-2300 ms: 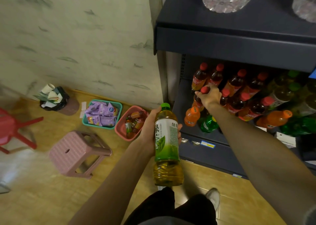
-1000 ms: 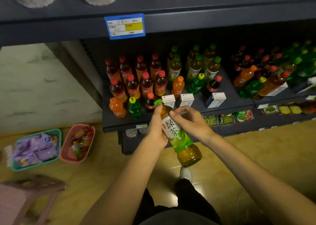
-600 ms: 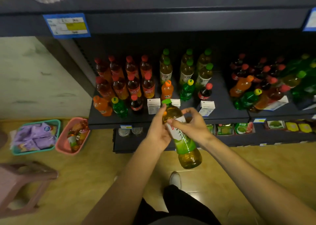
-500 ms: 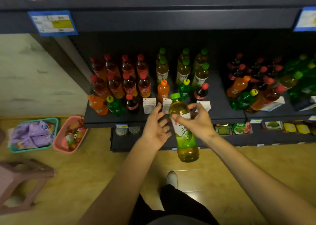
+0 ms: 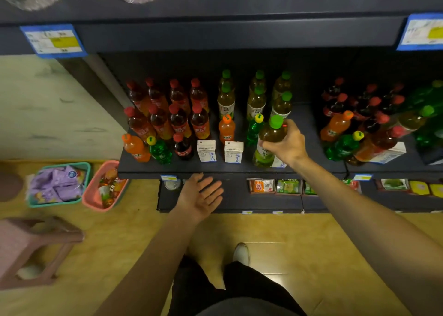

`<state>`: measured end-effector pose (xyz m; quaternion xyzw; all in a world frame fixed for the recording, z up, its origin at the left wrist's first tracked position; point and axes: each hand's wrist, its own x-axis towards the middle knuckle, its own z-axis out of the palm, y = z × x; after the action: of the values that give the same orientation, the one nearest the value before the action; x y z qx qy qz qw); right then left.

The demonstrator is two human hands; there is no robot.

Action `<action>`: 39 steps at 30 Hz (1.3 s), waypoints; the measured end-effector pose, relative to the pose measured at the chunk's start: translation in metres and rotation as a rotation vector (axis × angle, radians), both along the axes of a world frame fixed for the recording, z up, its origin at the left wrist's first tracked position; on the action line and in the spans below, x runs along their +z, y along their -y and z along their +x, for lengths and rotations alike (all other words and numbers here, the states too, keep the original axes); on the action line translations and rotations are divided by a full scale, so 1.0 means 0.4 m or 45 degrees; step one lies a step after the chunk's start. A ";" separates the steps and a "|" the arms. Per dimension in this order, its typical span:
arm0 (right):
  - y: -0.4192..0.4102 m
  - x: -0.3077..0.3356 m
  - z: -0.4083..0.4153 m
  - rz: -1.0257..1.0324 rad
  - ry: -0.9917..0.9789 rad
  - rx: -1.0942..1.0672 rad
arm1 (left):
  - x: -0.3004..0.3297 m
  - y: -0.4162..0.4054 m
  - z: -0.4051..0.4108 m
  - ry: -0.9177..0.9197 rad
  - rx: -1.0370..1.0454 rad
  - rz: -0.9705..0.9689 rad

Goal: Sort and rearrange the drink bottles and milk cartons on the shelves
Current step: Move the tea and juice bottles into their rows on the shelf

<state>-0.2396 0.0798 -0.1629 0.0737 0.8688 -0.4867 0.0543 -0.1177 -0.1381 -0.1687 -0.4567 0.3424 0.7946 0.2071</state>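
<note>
My right hand (image 5: 287, 145) grips a green tea bottle (image 5: 271, 138) with a green cap by its upper body, holding it upright over the front right of the dark shelf (image 5: 239, 168). My left hand (image 5: 200, 195) hangs open, palm up, just below the shelf's front edge, holding nothing. Red-capped tea bottles (image 5: 178, 119) fill the shelf's left side. Green-capped tea bottles (image 5: 256, 99) stand in rows at the back middle. Two white milk cartons (image 5: 207, 150) stand at the front, and a third is partly hidden behind the held bottle.
Orange and green soda bottles (image 5: 135, 147) stand at the front left. Mixed bottles and a tipped carton (image 5: 390, 152) crowd the right section. A teal basket (image 5: 57, 186), a pink basket (image 5: 105, 188) and a pink stool (image 5: 31, 248) sit on the floor at left.
My left hand let go of the green tea bottle and dropped below the shelf edge. My right hand alone carried the bottle up and forward over the shelf.
</note>
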 end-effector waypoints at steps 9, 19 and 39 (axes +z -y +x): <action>0.039 -0.106 -0.074 0.221 0.110 0.057 | -0.009 0.062 0.024 0.008 0.130 -0.058; 0.064 -0.140 -0.095 0.352 0.227 0.079 | -0.014 0.135 0.065 0.042 0.209 -0.095; 0.076 -0.120 -0.044 0.065 0.049 -0.067 | -0.044 0.145 0.044 0.086 0.234 -0.114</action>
<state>-0.2571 0.0493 -0.2110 0.1072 0.8775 -0.4641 0.0562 -0.1000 -0.1959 -0.1864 -0.5216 0.3270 0.7782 0.1243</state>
